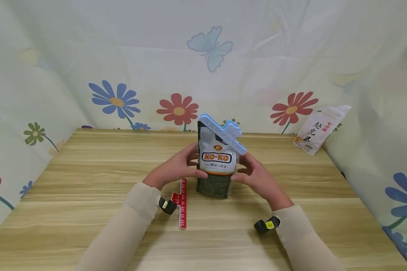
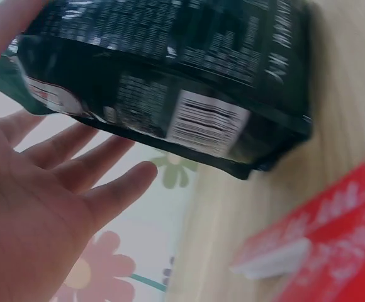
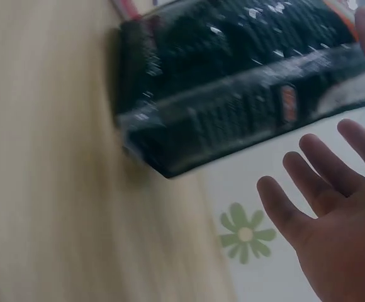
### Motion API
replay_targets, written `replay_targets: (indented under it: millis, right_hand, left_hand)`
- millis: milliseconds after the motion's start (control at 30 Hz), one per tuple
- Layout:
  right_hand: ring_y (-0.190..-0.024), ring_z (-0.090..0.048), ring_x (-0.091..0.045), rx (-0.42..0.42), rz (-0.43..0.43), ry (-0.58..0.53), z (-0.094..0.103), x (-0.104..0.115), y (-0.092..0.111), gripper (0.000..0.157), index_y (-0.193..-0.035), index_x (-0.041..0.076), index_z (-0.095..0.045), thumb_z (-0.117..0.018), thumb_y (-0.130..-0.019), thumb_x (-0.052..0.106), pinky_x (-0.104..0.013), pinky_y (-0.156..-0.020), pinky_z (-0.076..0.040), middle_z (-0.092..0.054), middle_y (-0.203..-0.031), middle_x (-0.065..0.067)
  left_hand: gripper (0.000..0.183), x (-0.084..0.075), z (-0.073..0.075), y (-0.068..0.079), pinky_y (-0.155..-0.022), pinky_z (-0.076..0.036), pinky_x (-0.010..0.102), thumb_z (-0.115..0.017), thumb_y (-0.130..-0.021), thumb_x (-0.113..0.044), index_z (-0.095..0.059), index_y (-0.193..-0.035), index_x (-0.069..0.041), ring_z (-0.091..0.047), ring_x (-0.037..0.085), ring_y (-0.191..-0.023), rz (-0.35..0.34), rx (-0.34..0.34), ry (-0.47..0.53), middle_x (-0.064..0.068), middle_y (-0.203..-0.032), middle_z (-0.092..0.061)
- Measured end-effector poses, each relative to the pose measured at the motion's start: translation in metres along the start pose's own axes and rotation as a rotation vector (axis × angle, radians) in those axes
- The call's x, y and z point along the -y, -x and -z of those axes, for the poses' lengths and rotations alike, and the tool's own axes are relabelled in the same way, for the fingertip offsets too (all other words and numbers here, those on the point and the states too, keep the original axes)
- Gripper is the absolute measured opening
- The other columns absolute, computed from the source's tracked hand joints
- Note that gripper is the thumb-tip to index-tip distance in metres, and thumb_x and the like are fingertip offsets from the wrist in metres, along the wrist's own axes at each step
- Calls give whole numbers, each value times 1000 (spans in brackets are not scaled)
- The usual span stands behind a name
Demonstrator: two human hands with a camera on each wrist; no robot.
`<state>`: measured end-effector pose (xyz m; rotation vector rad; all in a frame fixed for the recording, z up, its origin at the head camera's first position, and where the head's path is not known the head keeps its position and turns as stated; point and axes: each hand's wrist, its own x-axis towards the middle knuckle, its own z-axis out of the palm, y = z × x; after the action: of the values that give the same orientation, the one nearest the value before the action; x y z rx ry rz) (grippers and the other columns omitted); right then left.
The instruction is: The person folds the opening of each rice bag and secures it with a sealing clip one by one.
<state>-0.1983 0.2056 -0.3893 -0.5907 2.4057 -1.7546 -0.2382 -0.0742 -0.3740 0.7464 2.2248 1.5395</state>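
Observation:
A dark green and silver rice bag marked KO-KO [image 1: 218, 184] is upright at the middle of the table. Its top is folded slantwise under a light blue sealing clip [image 1: 220, 131]. At the bag's left side is my left hand [image 1: 174, 167], thumb toward the front and fingers spread straight along the edge. My right hand [image 1: 257, 177] mirrors it on the right side, its fingers also straight and apart in the right wrist view. A red clip with a piano-key pattern [image 1: 183, 207] lies on the table just left of the bag, under my left wrist.
A white rice bag [image 1: 317, 131] with a twisted top leans at the table's back right corner. Flower-printed cloth [image 1: 139, 67] surrounds the wooden table [image 1: 88, 169] at the back and sides. Each wrist wears a small black camera.

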Motion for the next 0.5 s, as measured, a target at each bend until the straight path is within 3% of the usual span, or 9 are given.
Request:
replay_targets:
  millis: [100,300,500]
  right_hand:
    - [-127,-50,-26,3,-4,-4,-8,-1,-2,79,-147,26,-35,-78,-82,20,-46,-104,-44,-50,-140,-5]
    - [-113,-59,-27,-80,-13,-50,-17,2,-3,73,-142,19,-45,-81,-78,15,-34,-89,-53,-57,-129,-12]
    - [-109,-63,-28,-88,-22,-45,-22,8,-8,71,-140,22,-47,-82,-78,20,-34,-85,-56,-59,-129,-11]
  left_hand:
    - [86,5,-2,0,-108,-42,45,-85,-73,-36,-33,-142,-39,-48,19,-132,22,8,-20,-8,-138,-50]
    - [79,8,-6,-2,-104,-47,41,-82,-75,-39,-37,-140,-39,-53,17,-125,22,-20,-27,-8,-132,-56]
    - [70,7,-4,3,-99,-50,42,-80,-79,-36,-42,-138,-37,-57,20,-121,-11,-67,3,-5,-129,-58]
